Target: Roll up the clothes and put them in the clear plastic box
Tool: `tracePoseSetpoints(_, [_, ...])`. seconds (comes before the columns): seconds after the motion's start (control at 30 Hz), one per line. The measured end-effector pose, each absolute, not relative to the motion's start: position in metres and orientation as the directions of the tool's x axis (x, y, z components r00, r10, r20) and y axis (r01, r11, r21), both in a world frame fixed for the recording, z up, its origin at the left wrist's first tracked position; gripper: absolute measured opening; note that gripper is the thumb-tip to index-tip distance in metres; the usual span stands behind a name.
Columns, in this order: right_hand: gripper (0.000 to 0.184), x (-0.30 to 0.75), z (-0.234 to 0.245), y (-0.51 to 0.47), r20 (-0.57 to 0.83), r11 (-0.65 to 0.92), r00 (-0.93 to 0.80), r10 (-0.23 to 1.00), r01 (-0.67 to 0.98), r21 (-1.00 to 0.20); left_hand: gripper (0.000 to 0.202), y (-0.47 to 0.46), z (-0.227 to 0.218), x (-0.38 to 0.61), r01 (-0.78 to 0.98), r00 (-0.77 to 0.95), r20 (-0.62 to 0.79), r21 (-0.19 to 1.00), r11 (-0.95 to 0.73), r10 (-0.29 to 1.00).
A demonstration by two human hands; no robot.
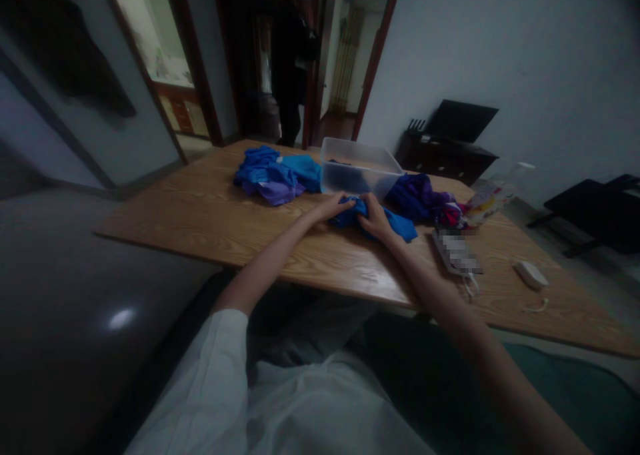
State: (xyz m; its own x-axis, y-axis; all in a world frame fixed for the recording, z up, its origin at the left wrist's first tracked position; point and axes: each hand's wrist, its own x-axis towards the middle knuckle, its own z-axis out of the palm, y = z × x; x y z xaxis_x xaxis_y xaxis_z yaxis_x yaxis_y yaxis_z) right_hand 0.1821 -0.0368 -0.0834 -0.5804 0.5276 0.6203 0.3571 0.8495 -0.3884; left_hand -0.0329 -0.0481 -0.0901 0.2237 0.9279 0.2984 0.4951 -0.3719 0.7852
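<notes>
Had the left hand (pixel 334 207) and right hand (pixel 375 220) on a cloth (pixel 404 227) upon the table (pixel 190 215), just before a bin (pixel 345 178); had a left heap (pixel 275 171) beside the bin, a right heap (pixel 417 196) opposite, a bottle (pixel 493 196) past that. Had a blurred item (pixel 456 251) before the right heap, a small case (pixel 531 275) farther right.

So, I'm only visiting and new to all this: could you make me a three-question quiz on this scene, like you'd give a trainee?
1. Which thing do the left hand and the right hand both touch? A) the dark screen B) the blue cloth C) the curtain
2. True or false: the clear bin stands on the floor.
3. Fill in: the bottle has a ____ cap.

Key: 1. B. 2. False; it is on the wooden table. 3. White.
</notes>
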Motion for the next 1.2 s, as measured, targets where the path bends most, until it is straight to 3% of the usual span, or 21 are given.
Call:
tracePoseSetpoints(0.13, [0.048, 0.186, -0.082, -0.034, 0.474, 0.752, -0.615, 0.631, 0.334, -0.568, 0.032, -0.049, -0.090, -0.033, 0.469, 0.143, 0.298, 0.819, -0.330, 0.944])
tracePoseSetpoints(0.27, [0.050, 0.186, -0.083, -0.032, 0.447, 0.662, -0.542, 0.712, 0.306, -0.684, 0.028, -0.049, -0.086, -0.030, 0.400, 0.106, 0.396, 0.823, -0.404, 0.912])
tracePoseSetpoints(0.5, [0.056, 0.182, -0.086, -0.030, 0.466, 0.683, -0.542, 0.699, 0.315, -0.659, 0.043, -0.054, -0.074, -0.032, 0.360, 0.147, 0.549, 0.745, -0.562, 0.823])
tracePoseSetpoints(0.67, [0.054, 0.182, -0.088, -0.029, 0.504, 0.695, -0.501, 0.704, 0.335, -0.637, 0.050, -0.056, -0.072, -0.033, 0.350, 0.148, 0.582, 0.725, -0.593, 0.800])
tracePoseSetpoints(0.83, [0.049, 0.182, -0.091, -0.023, 0.531, 0.688, -0.456, 0.714, 0.320, -0.651, 0.051, -0.043, -0.083, -0.034, 0.361, 0.072, 0.488, 0.800, -0.479, 0.870])
tracePoseSetpoints(0.93, [0.048, 0.181, -0.093, -0.020, 0.541, 0.674, -0.418, 0.730, 0.314, -0.668, 0.037, -0.037, -0.089, -0.032, 0.408, 0.062, 0.386, 0.832, -0.376, 0.921])
tracePoseSetpoints(1.0, [0.048, 0.182, -0.094, -0.020, 0.550, 0.666, -0.388, 0.740, 0.303, -0.682, 0.030, -0.037, -0.089, -0.030, 0.391, 0.130, 0.372, 0.833, -0.392, 0.919])
tracePoseSetpoints(1.2, [0.052, 0.183, -0.107, -0.010, 0.610, 0.687, -0.318, 0.726, 0.323, -0.651, 0.041, -0.037, -0.096, -0.032, 0.390, 0.176, 0.340, 0.837, -0.383, 0.924])
